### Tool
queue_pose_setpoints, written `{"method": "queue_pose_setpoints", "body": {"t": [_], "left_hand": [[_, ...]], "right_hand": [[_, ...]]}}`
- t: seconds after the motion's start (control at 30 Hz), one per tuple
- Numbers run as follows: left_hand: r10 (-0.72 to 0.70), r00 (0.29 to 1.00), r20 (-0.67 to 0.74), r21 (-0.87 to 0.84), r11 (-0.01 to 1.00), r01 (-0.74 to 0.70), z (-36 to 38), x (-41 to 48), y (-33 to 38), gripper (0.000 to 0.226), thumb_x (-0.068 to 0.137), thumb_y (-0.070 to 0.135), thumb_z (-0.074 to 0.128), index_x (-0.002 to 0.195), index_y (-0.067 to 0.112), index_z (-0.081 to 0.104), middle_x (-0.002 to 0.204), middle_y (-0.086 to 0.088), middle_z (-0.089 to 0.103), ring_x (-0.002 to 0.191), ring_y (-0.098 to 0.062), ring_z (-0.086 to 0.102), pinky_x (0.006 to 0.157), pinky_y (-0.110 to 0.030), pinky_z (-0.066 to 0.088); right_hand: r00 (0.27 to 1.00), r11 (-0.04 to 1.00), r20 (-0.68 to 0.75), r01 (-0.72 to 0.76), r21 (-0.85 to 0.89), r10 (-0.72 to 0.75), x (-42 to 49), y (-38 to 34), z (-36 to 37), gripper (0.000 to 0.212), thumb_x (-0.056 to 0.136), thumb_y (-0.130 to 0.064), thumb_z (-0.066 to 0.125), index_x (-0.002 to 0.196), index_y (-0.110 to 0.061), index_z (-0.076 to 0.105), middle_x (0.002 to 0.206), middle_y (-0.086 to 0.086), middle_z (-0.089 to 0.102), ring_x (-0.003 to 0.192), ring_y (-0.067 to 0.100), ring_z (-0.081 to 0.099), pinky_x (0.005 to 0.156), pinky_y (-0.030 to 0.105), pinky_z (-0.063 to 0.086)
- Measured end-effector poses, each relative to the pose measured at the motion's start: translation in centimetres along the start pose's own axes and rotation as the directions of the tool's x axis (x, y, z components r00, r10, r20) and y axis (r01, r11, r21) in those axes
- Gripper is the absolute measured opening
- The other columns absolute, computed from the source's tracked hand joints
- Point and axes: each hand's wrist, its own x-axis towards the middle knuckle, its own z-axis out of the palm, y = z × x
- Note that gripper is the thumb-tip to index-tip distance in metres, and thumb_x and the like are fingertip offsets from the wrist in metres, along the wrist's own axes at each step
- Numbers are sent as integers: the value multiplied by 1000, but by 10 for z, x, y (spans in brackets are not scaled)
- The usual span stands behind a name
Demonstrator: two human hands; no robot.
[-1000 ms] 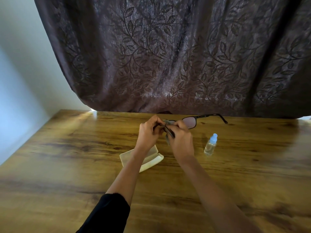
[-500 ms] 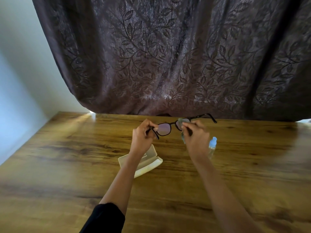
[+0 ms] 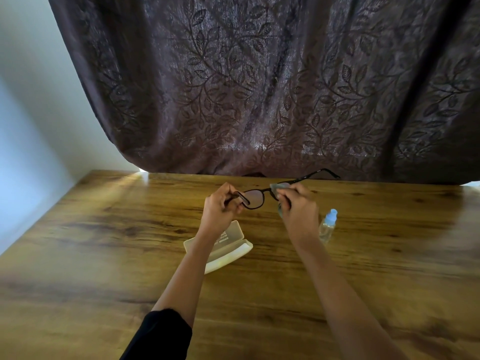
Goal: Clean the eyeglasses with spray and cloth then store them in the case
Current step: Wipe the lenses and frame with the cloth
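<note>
A person holds a pair of dark-framed eyeglasses [image 3: 254, 199] in the air above the far middle of a wood-grain tabletop [image 3: 104, 255], lenses roughly level. The left hand [image 3: 219, 210] has its fingers curled round the left end of the frame, where the folded temple crosses in front of the left lens. The right hand [image 3: 298, 211] pinches a pale grey-green cloth [image 3: 275, 187] over the right lens, thumb on the near side. A bit of cloth shows above the fingers and another bit hangs below them. The right temple sticks out open toward the far right, against the curtain [image 3: 259, 87].

Below the left wrist a cream case [image 3: 233, 252] lies open on the tabletop, its lid tipped back toward the far side. A few lines of small print run across the inside of the lid, too faint and blurred to read. Just right of the right wrist stands a small clear spray bottle [image 3: 327, 226] with a light blue cap. No label or writing can be made out on it.

The curtain is dark brown with a woven pattern of leafy branches and hangs along the far edge of the tabletop. A pale wall [image 3: 26, 100] runs along the left. A black sleeve [image 3: 161, 336] covers the left upper arm at the near edge, while the right forearm is bare.
</note>
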Motion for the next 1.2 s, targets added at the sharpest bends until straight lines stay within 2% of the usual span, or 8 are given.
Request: {"method": "queue_pose_setpoints", "body": {"t": [0.13, 0.3, 0.47, 0.63, 0.83, 1.0, 1.1, 1.2], "left_hand": [[23, 1000, 20, -6, 1000, -23, 1, -3, 1, 4, 87, -1, 56, 86, -5, 54, 66, -2, 63, 57, -4, 57, 58, -14, 47], [49, 999, 14, 22, 999, -49, 2, -1, 2, 2, 86, -6, 54, 85, -4, 54, 65, -6, 63, 52, -1, 54, 56, -16, 45], [51, 998, 27, 7, 999, -51, 3, -2, 2, 1, 87, -5, 53, 87, -6, 53, 66, 3, 63, 54, -4, 55, 56, -16, 47], [76, 997, 22, 11, 997, -76, 1, 0, 5, 4, 86, -5, 55, 83, -4, 53, 62, 5, 60, 51, 0, 54, 54, -9, 44], [89, 995, 48, -1, 996, -89, 1, -3, 2, 6, 88, -1, 55, 83, -3, 53, 61, 2, 59, 53, -1, 55, 56, -10, 45], [107, 992, 68, -15, 994, -106, 2, 1, 3, 12, 89, -1, 54, 78, 1, 51, 58, 3, 57, 52, 1, 53, 56, -12, 44], [107, 991, 80, -28, 994, -105, 3, 0, 3, 25, 89, 0, 55, 72, 17, 47, 61, 0, 60, 53, 0, 54, 57, -12, 45], [103, 991, 86, -34, 994, -100, 4, 1, 2, 23, 88, 1, 56, 73, 16, 48, 65, -8, 62, 54, -3, 55, 57, -13, 46]], "right_hand": [[994, 995, -46, -96, -8, 95, 8, 10, -5, 16, 86, -7, 60, 97, 0, 69, 93, 8, 62, 67, 12, 57, 62, 28, 55], [999, 999, 9, 42, 16, -42, -10, -4, 6, 15, 81, 0, 63, 95, 0, 70, 97, 9, 63, 72, 19, 63, 63, 19, 49], [997, 999, -62, -37, -21, 35, 3, 5, 1, 20, 84, 0, 60, 102, -1, 68, 113, 8, 62, 89, 20, 63, 76, 33, 56], [997, 997, 16, 75, -7, -75, -8, -4, 6, 24, 81, 6, 60, 103, -1, 68, 106, 9, 65, 90, 24, 63, 74, 25, 53], [995, 997, -57, -78, -17, 77, 1, 9, 5, 19, 86, -3, 57, 102, -1, 68, 105, 11, 65, 87, 25, 63, 73, 26, 51], [999, 1000, -30, 23, -11, -23, -12, -4, 10, 22, 80, 3, 62, 101, -1, 68, 104, 9, 66, 86, 18, 64, 73, 16, 45], [996, 999, -74, -42, -19, 40, -4, 8, 7, 21, 81, 4, 62, 100, 0, 69, 100, 11, 67, 86, 23, 65, 71, 18, 45], [991, 996, -101, -90, -29, 87, -1, 9, 4, 19, 82, 4, 61, 99, 1, 69, 97, 13, 67, 79, 25, 65, 66, 19, 44]]}}
